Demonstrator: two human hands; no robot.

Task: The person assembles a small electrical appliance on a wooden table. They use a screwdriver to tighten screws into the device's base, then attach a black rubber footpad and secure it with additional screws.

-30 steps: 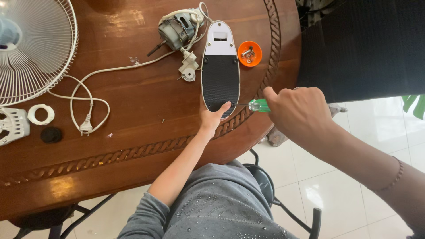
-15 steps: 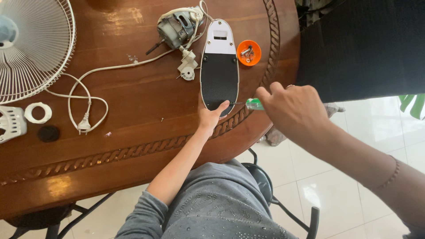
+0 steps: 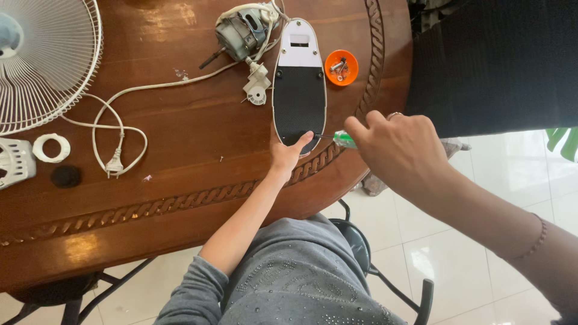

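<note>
At frame centre, the right hand [image 3: 400, 150] grips a green screwdriver [image 3: 343, 139], its tip at the fan base [image 3: 299, 90]'s near-end screw. The left hand [image 3: 288, 153] lies open, steadying the base on the desk [image 3: 180, 138]. Turning the screw seems the step; next calls for a seated tip.

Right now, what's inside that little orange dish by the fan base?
The orange dish holds a few loose metal screws; their exact number is too small to tell, and anything beneath them is hidden.

— What does the frame lose? The fan grille [image 3: 42, 60] runs off the left edge, and the right hand [image 3: 400, 150] covers most of the green-handled screwdriver [image 3: 344, 139].

— And the tip? Hidden behind the left hand [image 3: 288, 155]; the orange dish's [image 3: 341, 67] screws are too small to count.
</note>
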